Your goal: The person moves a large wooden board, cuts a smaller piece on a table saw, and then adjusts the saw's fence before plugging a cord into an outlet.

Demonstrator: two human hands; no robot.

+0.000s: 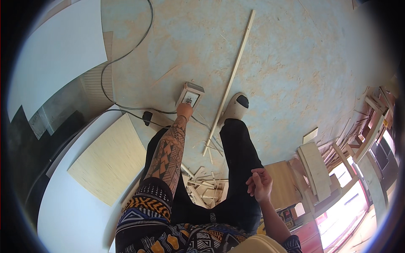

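My left hand (pixel 184 110) reaches down to a small wooden box (pixel 195 87) with a white recessed panel on the floor between my feet. Its fingers are closed around a small grey piece at that panel, too covered to make out. A dark cable (pixel 139 108) runs along the floor to this hand and box. Near my right thigh, my right hand (pixel 260 184) hangs in the air, its fingers loosely bent and apart, with nothing seen in it.
A long thin wooden strip (pixel 237 63) lies on the dusty floor beside my right shoe (pixel 234 110). To the left are a plywood piece (pixel 109 160) and white sheets (pixel 59 55). Offcuts (pixel 206 192) lie behind my legs; stacked boards (pixel 314 170) stand at right.
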